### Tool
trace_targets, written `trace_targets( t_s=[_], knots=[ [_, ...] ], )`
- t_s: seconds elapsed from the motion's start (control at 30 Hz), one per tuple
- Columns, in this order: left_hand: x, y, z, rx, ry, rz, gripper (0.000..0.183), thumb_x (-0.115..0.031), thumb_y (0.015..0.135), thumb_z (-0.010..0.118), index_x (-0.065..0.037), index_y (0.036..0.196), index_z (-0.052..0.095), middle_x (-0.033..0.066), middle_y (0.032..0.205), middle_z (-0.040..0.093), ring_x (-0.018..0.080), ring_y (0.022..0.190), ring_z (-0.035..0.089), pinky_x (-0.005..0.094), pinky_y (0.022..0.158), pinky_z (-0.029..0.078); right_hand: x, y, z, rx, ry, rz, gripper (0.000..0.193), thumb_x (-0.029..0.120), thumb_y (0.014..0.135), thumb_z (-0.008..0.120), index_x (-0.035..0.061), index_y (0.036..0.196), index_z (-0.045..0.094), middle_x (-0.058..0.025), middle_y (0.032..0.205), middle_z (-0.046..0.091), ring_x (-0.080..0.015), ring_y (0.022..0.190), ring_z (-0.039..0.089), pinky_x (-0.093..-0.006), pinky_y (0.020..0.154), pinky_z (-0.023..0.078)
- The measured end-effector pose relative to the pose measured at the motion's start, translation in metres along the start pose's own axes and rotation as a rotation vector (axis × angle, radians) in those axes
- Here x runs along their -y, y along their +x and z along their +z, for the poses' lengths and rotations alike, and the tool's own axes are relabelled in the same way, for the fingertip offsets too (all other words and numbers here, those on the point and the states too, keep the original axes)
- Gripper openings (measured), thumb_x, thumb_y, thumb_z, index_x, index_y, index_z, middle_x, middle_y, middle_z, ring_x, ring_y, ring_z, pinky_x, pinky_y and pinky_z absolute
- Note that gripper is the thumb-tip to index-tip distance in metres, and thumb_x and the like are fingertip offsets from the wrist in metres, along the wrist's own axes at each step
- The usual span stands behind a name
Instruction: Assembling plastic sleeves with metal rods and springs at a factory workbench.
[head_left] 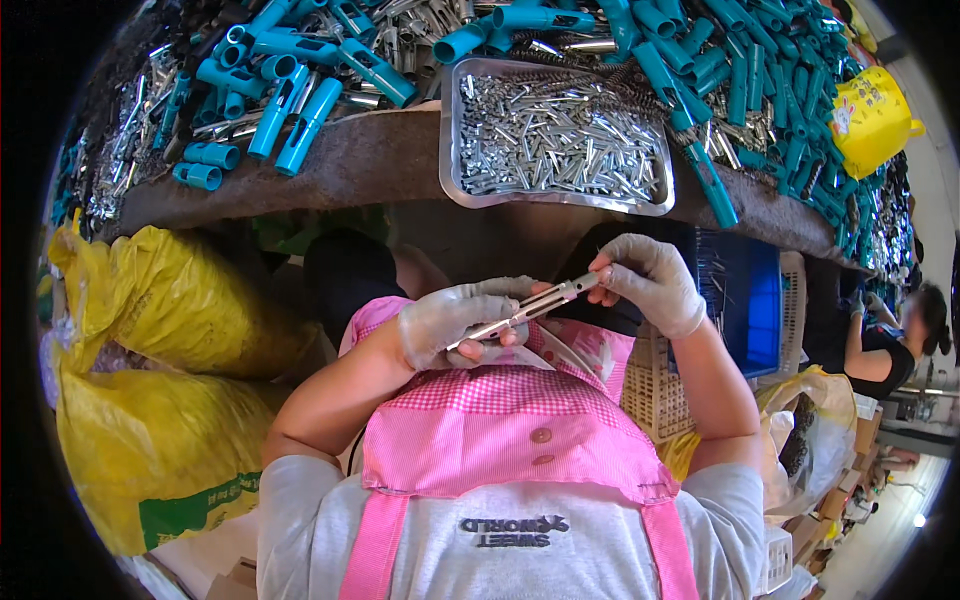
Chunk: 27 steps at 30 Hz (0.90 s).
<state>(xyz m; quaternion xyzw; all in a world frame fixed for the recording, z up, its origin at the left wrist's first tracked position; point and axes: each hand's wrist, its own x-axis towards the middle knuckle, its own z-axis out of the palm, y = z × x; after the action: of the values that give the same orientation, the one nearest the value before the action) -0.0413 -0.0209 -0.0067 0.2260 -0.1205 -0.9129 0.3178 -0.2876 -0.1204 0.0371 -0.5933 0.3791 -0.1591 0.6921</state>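
A thin metal rod part [530, 306] runs slantwise between my two gloved hands, just below the table edge. My left hand [455, 320] grips its lower end, fingers curled round it. My right hand [650, 280] pinches the upper end with thumb and fingertips. Above them on the table sits a shallow metal tray [452, 150] full of several small silver pins. Teal plastic sleeves [300, 110] lie heaped around the tray on both sides.
A pink apron [500, 420] covers my lap. Yellow sacks [150, 400] stand to my left. A blue crate [750, 300] and a pale basket [650, 390] are on my right. Another person [890, 340] works at far right. A yellow bag [870, 120] rests on the table.
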Motion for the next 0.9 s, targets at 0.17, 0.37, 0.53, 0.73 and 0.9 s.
trace_targets(
  t_s=[0.17,0.37,0.53,0.73,0.9],
  knots=[
    [0.000,-0.002,0.003,-0.002,-0.104,-0.022,0.043,-0.010,0.092,0.045,-0.006,0.134,0.037,0.0074,0.079,0.052,0.0034,0.042,0.038,0.0127,0.034,0.029,-0.007,0.002,0.021,-0.043,-0.094,-0.240,0.011,0.005,0.084,0.064,-0.0017,0.093,0.067,-0.0039,0.078,0.063,-0.0090,0.065,0.059,-0.0208,0.061,0.048],
    [0.002,0.001,0.002,-0.026,-0.198,0.028,0.028,-0.012,0.095,0.043,-0.009,0.122,0.041,0.0077,0.081,0.052,0.0040,0.041,0.040,0.0137,0.029,0.026,-0.017,0.009,0.034,-0.181,0.060,0.004,0.019,0.009,0.090,0.056,-0.0006,0.104,0.066,-0.0013,0.073,0.062,-0.0050,0.061,0.055,-0.0190,0.057,0.045],
    [0.000,-0.006,0.002,-0.112,-0.188,0.061,0.020,-0.015,0.096,0.042,-0.012,0.116,0.042,0.0071,0.083,0.051,0.0046,0.042,0.039,0.0150,0.030,0.021,0.000,0.022,0.021,-0.233,-0.528,-0.507,0.019,0.004,0.089,0.056,-0.0022,0.106,0.063,-0.0065,0.079,0.062,-0.0110,0.067,0.058,-0.0234,0.062,0.047],
    [0.003,-0.019,0.006,-0.251,-0.127,0.241,0.021,-0.015,0.096,0.045,-0.012,0.117,0.041,0.0087,0.087,0.053,0.0079,0.046,0.040,0.0180,0.035,0.023,0.073,0.091,-0.029,-0.435,-1.384,-0.903,0.039,0.002,0.075,0.062,0.0170,0.111,0.062,-0.0110,0.110,0.055,-0.0282,0.087,0.060,-0.0378,0.073,0.051],
    [0.001,-0.031,0.018,-0.259,-0.042,0.406,0.024,-0.012,0.095,0.044,-0.013,0.120,0.040,0.0093,0.094,0.054,0.0091,0.060,0.045,0.0198,0.045,0.030,0.109,0.118,-0.049,-0.391,-1.427,-0.867,0.020,0.012,0.076,0.066,0.0096,0.095,0.060,-0.0068,0.098,0.060,-0.0261,0.089,0.060,-0.0342,0.076,0.050]
  ],
)
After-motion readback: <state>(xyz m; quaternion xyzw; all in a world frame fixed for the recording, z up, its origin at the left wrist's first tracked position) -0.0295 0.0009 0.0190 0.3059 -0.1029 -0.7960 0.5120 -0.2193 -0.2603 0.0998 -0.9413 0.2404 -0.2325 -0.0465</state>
